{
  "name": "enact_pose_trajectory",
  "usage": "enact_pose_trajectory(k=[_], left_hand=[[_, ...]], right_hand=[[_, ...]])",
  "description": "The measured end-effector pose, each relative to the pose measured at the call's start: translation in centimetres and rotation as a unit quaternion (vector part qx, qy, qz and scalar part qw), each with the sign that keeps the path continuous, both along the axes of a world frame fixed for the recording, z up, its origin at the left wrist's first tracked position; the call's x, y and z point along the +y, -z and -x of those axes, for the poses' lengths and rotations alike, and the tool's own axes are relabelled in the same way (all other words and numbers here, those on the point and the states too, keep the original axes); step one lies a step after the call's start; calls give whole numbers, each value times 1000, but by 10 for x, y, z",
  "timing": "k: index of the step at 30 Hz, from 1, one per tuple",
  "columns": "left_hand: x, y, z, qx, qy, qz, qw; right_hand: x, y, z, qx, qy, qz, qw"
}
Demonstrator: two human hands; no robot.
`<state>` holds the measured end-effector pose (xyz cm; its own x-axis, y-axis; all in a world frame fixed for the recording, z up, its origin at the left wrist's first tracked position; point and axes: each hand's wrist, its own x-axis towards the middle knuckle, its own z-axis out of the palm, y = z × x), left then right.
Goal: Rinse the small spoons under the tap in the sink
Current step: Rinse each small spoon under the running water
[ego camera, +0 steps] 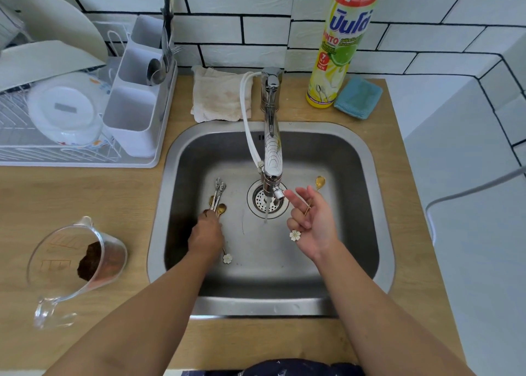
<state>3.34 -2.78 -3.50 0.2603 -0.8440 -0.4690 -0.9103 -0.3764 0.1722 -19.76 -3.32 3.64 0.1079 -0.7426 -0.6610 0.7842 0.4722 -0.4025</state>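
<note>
Over the sink (370, 159), the left hand (205, 234) grips bunched small spoons (218, 195); the right hand (314, 222), half-curled, holds a gold spoon (319, 182) beside the running tap (271, 159).

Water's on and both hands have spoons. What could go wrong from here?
1. The right hand holds its gold spoon loosely, beside the stream; it could slip and drop into the sink.
2. The left hand grips a bunch of spoons; one may slide out.
3. The stream falls straight onto the drain, so badly angled spoon bowls may splash.
</note>
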Motion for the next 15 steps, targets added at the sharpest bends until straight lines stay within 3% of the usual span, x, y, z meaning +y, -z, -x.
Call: enact_pose_trajectory(k=[5, 8, 12, 15], left_hand=[[-6, -6, 6, 7, -32, -67, 997], [-8, -17, 15, 35, 8, -40, 999], [-7, -41, 34, 131, 105, 29, 985], [-2, -61, 48, 227, 122, 17, 966]], right_hand=[[0, 0, 2, 0, -2, 7, 1000], [0, 1, 3, 1, -3, 10, 1000], [0, 4, -1, 55, -10, 0, 998], [4, 7, -9, 142, -41, 5, 989]])
